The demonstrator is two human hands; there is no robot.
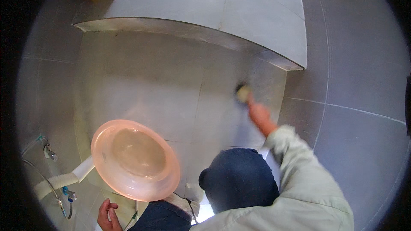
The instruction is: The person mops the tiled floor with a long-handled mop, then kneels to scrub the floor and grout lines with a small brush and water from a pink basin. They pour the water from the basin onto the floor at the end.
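My right hand [261,118], at the end of a pale sleeve [308,166], grips the handle of a brush. The blurred brush head [243,93] has a light back and a dark edge, and it is against or just over the grey tiles [221,109]. At the lower left edge, my left hand [109,216] has loosely bent fingers with nothing visible in them. Nearest to it is a translucent pink plastic basin [171,179] with cloudy liquid [138,150] inside. Dark trouser cloth [160,218] shows beside the basin.
A glossy tiled ledge [205,3] overhangs the far side. Grey wall tiles [362,141] stand at the right. On the left are a white drain pipe [82,170], a braided hose [46,178] and small valves [49,154]. A dark rounded cloth shape [239,179] fills the lower middle.
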